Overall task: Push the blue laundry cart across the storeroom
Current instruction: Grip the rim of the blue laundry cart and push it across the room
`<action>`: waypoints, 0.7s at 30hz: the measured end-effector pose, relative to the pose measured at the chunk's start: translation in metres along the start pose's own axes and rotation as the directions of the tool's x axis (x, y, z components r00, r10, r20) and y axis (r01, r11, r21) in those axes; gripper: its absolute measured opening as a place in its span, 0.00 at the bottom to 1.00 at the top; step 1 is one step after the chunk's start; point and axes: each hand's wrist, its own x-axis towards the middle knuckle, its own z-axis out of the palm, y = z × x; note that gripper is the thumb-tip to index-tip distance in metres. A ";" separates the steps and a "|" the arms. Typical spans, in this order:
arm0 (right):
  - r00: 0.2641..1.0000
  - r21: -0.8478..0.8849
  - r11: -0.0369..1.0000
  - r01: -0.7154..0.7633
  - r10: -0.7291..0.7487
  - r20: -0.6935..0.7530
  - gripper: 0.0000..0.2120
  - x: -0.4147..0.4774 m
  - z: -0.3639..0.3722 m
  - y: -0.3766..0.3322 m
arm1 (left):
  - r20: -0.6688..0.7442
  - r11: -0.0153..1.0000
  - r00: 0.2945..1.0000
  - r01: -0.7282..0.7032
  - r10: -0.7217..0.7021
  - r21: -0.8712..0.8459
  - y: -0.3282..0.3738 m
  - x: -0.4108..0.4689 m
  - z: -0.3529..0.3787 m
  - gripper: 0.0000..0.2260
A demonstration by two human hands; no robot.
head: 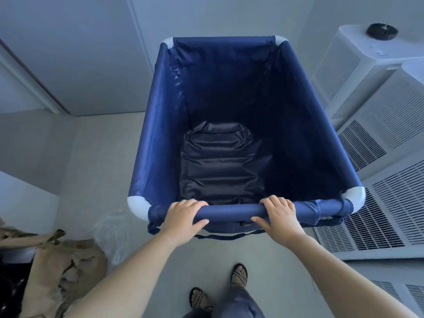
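The blue laundry cart [160,138] fills the middle of the head view, a deep fabric bin with white plastic corner joints and nothing inside. Its near top rail runs across just in front of me. My left hand [183,214] is wrapped over the left part of that rail, fingers curled on top and thumb underneath. My right hand [278,214] grips the same rail further right in the same way. My sandalled feet stand on the pale floor right behind the cart.
White ventilated units [376,171] line the right side, close to the cart's right wall. A white door or wall panel [75,65] stands ahead at left. Crumpled brown paper and bags [64,267] lie at lower left. Pale floor [96,161] lies left of the cart.
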 end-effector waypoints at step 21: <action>0.997 0.033 0.996 0.079 -0.079 0.013 0.21 0.060 -0.009 0.012 | 0.122 0.987 0.985 0.108 -0.122 0.121 -0.009 0.069 -0.022 0.16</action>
